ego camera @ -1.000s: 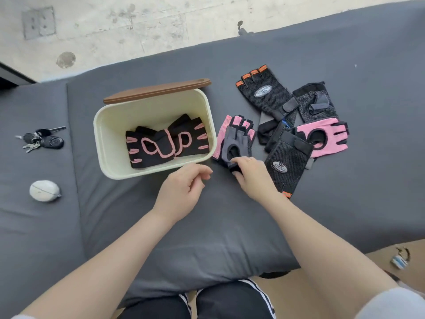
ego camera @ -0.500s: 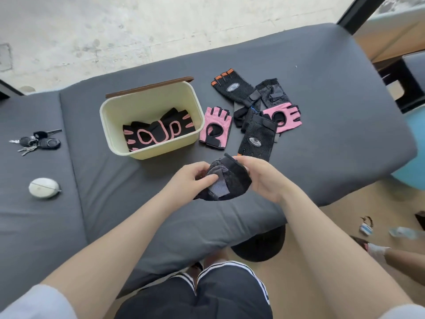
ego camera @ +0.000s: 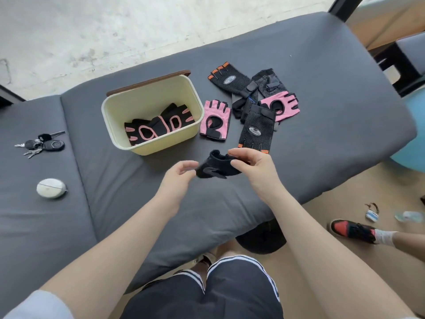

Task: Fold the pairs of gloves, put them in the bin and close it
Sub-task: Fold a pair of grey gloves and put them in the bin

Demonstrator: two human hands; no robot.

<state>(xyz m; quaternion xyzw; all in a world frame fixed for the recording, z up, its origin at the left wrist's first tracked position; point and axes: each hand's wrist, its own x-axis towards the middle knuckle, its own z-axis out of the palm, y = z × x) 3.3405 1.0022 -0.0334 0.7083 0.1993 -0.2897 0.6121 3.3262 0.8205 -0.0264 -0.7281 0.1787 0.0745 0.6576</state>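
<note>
Oval badges on two black mesh gloves point(ego camera: 256, 130), lettering too small and blurred for reading.

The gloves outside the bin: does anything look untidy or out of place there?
Yes. Right of the bin, several gloves lie in a loose overlapping heap, unfolded. One pink glove lies apart from the other pink glove, so that pair is split.

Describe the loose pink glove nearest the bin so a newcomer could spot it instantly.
Start at the cream bin on the grey cushion. Right beside the bin's right wall lies the pink glove, flat and alone. The other pink glove is farther right, tangled in the pile of black gloves.
</note>
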